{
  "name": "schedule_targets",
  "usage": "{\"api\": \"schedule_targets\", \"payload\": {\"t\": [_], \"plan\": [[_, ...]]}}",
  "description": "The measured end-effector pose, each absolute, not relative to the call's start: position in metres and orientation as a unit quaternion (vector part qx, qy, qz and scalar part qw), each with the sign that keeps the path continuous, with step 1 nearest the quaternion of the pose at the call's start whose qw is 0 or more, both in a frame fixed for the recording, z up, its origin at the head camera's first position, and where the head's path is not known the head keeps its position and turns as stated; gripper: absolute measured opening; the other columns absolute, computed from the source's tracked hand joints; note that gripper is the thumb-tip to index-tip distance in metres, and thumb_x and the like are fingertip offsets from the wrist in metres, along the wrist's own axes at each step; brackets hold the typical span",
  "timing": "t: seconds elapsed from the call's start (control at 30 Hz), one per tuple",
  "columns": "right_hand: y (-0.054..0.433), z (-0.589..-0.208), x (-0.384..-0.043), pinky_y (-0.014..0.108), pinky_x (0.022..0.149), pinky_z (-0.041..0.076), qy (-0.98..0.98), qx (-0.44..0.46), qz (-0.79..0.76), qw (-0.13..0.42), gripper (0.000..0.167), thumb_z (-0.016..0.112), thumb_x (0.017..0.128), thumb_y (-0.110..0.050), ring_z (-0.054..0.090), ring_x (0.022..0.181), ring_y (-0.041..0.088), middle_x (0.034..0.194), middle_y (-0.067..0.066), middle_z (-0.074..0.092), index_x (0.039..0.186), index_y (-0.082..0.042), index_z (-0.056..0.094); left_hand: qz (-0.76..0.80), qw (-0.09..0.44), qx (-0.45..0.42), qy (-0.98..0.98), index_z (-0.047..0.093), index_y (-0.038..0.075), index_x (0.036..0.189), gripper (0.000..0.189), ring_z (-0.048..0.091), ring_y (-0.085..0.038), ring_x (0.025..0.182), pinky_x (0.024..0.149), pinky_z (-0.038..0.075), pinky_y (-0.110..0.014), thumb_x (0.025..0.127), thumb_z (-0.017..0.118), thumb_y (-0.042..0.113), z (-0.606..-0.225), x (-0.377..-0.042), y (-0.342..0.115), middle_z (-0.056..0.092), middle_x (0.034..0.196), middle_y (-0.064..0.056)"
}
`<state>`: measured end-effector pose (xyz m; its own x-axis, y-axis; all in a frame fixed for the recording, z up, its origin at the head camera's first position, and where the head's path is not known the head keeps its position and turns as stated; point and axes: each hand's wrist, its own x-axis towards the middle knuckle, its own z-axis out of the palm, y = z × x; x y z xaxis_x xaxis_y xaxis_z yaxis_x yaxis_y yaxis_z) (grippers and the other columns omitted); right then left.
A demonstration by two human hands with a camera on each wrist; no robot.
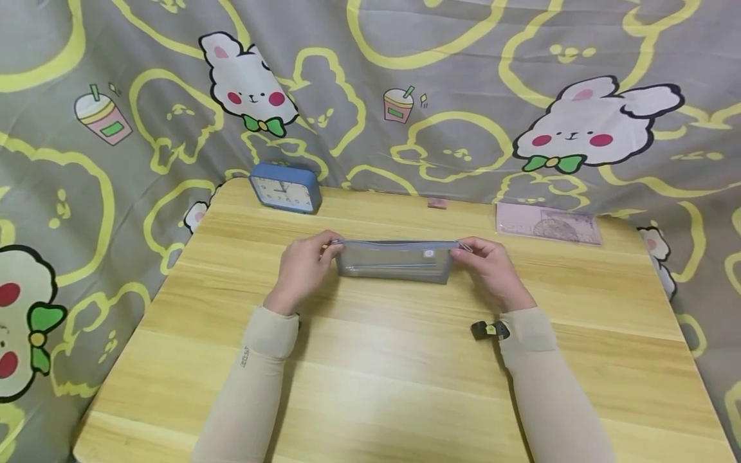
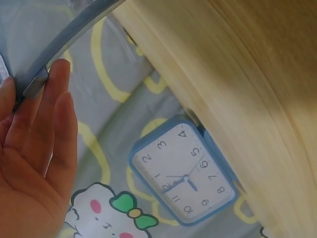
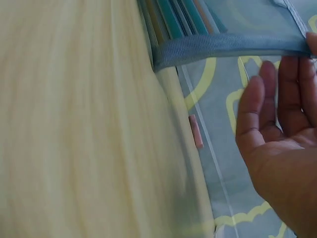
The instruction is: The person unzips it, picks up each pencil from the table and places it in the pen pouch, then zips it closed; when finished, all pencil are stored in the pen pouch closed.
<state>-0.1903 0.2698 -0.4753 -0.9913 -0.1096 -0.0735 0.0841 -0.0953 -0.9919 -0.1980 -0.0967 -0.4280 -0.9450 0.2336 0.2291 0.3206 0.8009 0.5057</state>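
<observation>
A see-through grey-blue zip pencil case is held up lengthwise between both hands over the table. Several thin pencil-like sticks show through its side, lying along the bottom. My left hand pinches the top corner by the zip end between thumb and fingers. At the opposite top corner, my right hand pinches the case near the zip's pull cord. In the right wrist view the other fingers lie loosely curled below that corner.
Behind the left hand stands a blue alarm clock at the table's back edge. A small pink eraser-like block and a flat pinkish printed packet lie along the back. A patterned curtain hangs behind the wooden table.
</observation>
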Motion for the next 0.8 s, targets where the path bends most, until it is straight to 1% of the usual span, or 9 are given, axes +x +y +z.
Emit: {"api": "schedule_targets", "payload": {"t": [0.07, 0.17, 0.23, 0.3, 0.37, 0.43, 0.57, 0.7, 0.8], "plan": [[0.272, -0.476, -0.189, 0.020, 0.080, 0.054, 0.663, -0.006, -0.747, 0.055, 0.021, 0.074, 0.095, -0.001, 0.060, 0.087, 0.006, 0.092, -0.010, 0.071, 0.093, -0.021, 0.079, -0.281, 0.077, -0.145, -0.946, 0.078, 0.015, 0.112, 0.020, 0.051, -0.018, 0.059, 0.059, 0.043, -0.037, 0.103, 0.067, 0.029, -0.427, -0.197, -0.094, 0.077, 0.089, -0.005], [0.276, -0.477, -0.189, 0.018, 0.078, 0.053, 0.666, -0.008, -0.745, 0.034, 0.023, 0.075, 0.093, 0.002, 0.060, 0.086, 0.005, 0.092, -0.010, 0.071, 0.092, -0.020, 0.079, -0.283, 0.072, -0.142, -0.946, 0.078, 0.015, 0.112, 0.019, 0.063, -0.021, 0.066, 0.063, 0.049, -0.040, 0.103, 0.068, 0.029, -0.425, -0.196, -0.090, 0.079, 0.096, -0.006], [0.279, -0.477, -0.188, 0.017, 0.077, 0.053, 0.674, -0.008, -0.738, 0.021, 0.024, 0.075, 0.092, 0.003, 0.060, 0.084, 0.005, 0.091, -0.011, 0.072, 0.091, -0.021, 0.079, -0.281, 0.062, -0.137, -0.948, 0.077, 0.014, 0.115, 0.020, 0.072, -0.026, 0.077, 0.069, 0.055, -0.045, 0.102, 0.069, 0.029, -0.422, -0.196, -0.088, 0.081, 0.103, -0.008], [0.283, -0.477, -0.188, 0.016, 0.076, 0.053, 0.684, -0.007, -0.729, 0.007, 0.025, 0.075, 0.092, 0.003, 0.060, 0.083, 0.005, 0.089, -0.012, 0.072, 0.090, -0.021, 0.079, -0.273, 0.060, -0.134, -0.951, 0.075, 0.014, 0.118, 0.024, 0.076, -0.032, 0.094, 0.077, 0.059, -0.050, 0.100, 0.073, 0.029, -0.417, -0.194, -0.084, 0.080, 0.116, -0.010], [0.286, -0.476, -0.187, 0.016, 0.075, 0.053, 0.688, -0.006, -0.726, -0.006, 0.026, 0.075, 0.090, 0.005, 0.061, 0.083, 0.004, 0.089, -0.012, 0.073, 0.089, -0.021, 0.079, -0.261, 0.070, -0.141, -0.952, 0.072, 0.011, 0.121, 0.032, 0.074, -0.034, 0.105, 0.084, 0.059, -0.052, 0.097, 0.078, 0.030, -0.410, -0.192, -0.076, 0.077, 0.121, -0.012], [0.288, -0.475, -0.187, 0.015, 0.074, 0.053, 0.694, -0.006, -0.720, -0.017, 0.027, 0.076, 0.089, 0.006, 0.061, 0.082, 0.004, 0.088, -0.012, 0.073, 0.089, -0.021, 0.079, -0.248, 0.096, -0.165, -0.950, 0.069, 0.009, 0.122, 0.039, 0.069, -0.036, 0.114, 0.092, 0.057, -0.052, 0.092, 0.082, 0.031, -0.401, -0.190, -0.063, 0.074, 0.126, -0.014], [0.286, -0.475, -0.187, 0.016, 0.072, 0.055, 0.706, -0.009, -0.708, -0.027, 0.029, 0.077, 0.088, 0.005, 0.062, 0.078, 0.003, 0.087, -0.013, 0.072, 0.089, -0.023, 0.079, -0.221, 0.139, -0.247, -0.933, 0.069, 0.009, 0.120, 0.039, 0.062, -0.034, 0.124, 0.105, 0.052, -0.050, 0.090, 0.084, 0.030, -0.386, -0.185, -0.019, 0.069, 0.130, -0.012], [0.278, -0.478, -0.188, 0.018, 0.073, 0.057, 0.710, -0.011, -0.703, -0.023, 0.029, 0.078, 0.089, 0.002, 0.063, 0.080, 0.003, 0.089, -0.014, 0.072, 0.088, -0.027, 0.079, -0.175, 0.126, -0.318, -0.923, 0.072, 0.015, 0.120, 0.031, 0.059, -0.028, 0.127, 0.107, 0.051, -0.046, 0.096, 0.078, 0.034, -0.380, -0.183, 0.029, 0.067, 0.133, -0.006], [0.273, -0.481, -0.190, 0.018, 0.075, 0.057, 0.710, -0.016, -0.703, -0.022, 0.027, 0.077, 0.091, 0.001, 0.064, 0.082, 0.003, 0.090, -0.015, 0.073, 0.090, -0.026, 0.080, -0.142, 0.109, -0.348, -0.920, 0.075, 0.021, 0.119, 0.024, 0.058, -0.024, 0.126, 0.104, 0.052, -0.044, 0.099, 0.074, 0.035, -0.379, -0.184, 0.057, 0.068, 0.131, 0.000]]}}
